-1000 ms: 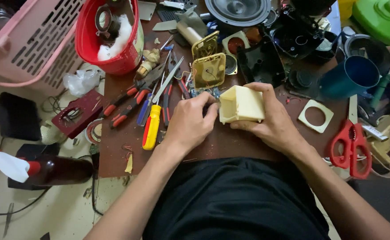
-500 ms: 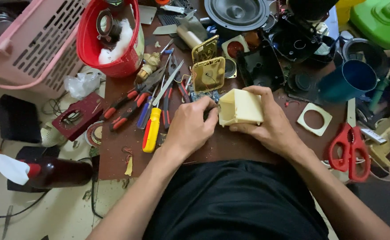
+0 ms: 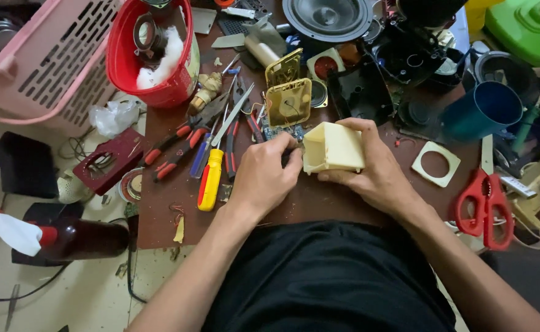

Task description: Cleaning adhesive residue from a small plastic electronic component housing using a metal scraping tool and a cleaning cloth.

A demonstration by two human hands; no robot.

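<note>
1. While clutter crowds every edge of it, the brown worktable carries everything, with a bare patch just in front of the person's black shirt.
2. At the far left a pink slatted basket leans beside a red bucket that has white wadding in it.
3. A black speaker cone sits at the far edge, and a dark blue cup lies on its side to the right.
4. Red-handled scissors lie at the right edge, well apart from both hands.
5. The right hand is clamped on the cream plastic housing – fingers curled over its far and right sides, thumb beneath its near edge – holding it just above the table's middle.
6. The left hand is bunched, fingertips pinched together at the housing's left face – whether they grip a tool there cannot be told.
7. A yellow-handled screwdriver lies just left of that hand, among red-handled pliers.
</note>
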